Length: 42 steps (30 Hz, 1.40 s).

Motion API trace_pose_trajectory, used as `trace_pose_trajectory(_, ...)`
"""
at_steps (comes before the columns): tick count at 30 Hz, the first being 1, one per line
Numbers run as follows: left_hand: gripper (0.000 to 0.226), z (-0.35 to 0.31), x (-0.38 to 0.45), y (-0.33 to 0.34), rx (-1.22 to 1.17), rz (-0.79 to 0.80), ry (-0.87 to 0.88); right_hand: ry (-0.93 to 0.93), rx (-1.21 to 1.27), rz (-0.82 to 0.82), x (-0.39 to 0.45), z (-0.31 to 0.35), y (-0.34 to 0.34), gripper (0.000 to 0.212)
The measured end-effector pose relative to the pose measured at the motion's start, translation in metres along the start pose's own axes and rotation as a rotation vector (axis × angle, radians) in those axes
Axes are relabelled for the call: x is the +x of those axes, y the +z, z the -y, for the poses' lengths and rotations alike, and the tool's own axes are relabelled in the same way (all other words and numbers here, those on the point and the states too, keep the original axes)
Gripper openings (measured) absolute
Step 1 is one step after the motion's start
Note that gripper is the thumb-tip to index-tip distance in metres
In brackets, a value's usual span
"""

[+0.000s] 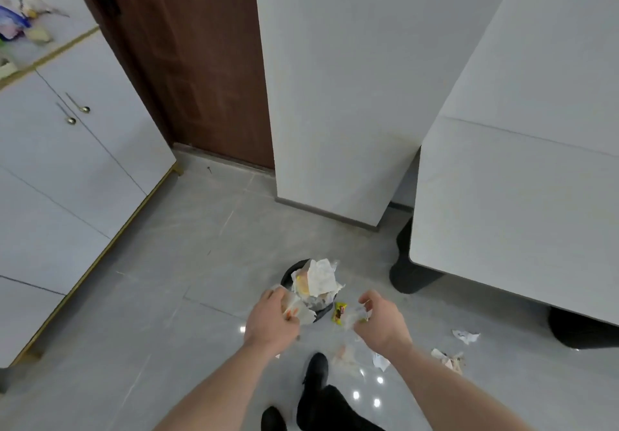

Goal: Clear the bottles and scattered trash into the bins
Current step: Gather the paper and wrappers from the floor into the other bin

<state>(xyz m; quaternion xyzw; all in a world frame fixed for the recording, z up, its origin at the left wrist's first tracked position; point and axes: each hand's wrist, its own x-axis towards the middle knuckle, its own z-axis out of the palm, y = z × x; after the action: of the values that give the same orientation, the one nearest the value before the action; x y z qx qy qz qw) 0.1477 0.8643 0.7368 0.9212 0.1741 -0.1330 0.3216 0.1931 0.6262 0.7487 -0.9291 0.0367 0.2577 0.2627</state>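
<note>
— Black shoes (316, 372) nearest, mine, on the grey floor (150, 296). Report the hands, left to right.

— My left hand (273, 318) has its fingers curled round a crumpled white wrapper (301, 311), held at the rim of the black bin (291, 271). Bin is heaped with paper (318, 280). My right hand (382, 323) pinches a clear wrapper (355, 318).

— Loose trash?

— Yellow packet (340, 311) just beside the bin; paper scraps (465, 336) on the floor to the right, near the white table (519, 213).

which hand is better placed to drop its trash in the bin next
Left. The left hand grips white paper at the rim of the black bin. The right hand holds a clear wrapper off to the bin's side, over bare floor.
</note>
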Motion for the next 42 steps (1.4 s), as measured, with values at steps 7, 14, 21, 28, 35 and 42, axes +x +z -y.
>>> trace_pose_trajectory(7,0.023,-0.011,0.081,-0.009,0.041,0.033,0.057,0.108,0.125,-0.014,0.067,0.008,-0.002,0.037)
trace_pose_trajectory(14,0.021,-0.012,0.143,-0.028,0.053,0.091,0.058,0.182,0.221,0.013,0.123,0.033,0.007,0.041)
trace_pose_trajectory(21,0.022,-0.016,0.218,-0.033,0.118,0.233,0.13,0.322,0.314,-0.076,0.155,0.052,0.015,0.037)
trace_pose_trajectory(28,0.031,-0.009,0.307,-0.015,0.208,0.392,0.284,0.495,0.413,-0.194,0.197,0.061,0.043,0.031)
trace_pose_trajectory(35,0.027,0.031,0.373,0.041,0.233,0.474,0.25,0.594,0.494,-0.188,0.26,0.044,0.108,0.035)
trace_pose_trajectory(42,0.024,0.077,0.417,0.139,0.272,0.529,0.231,0.625,0.51,-0.195,0.34,-0.005,0.191,0.033)
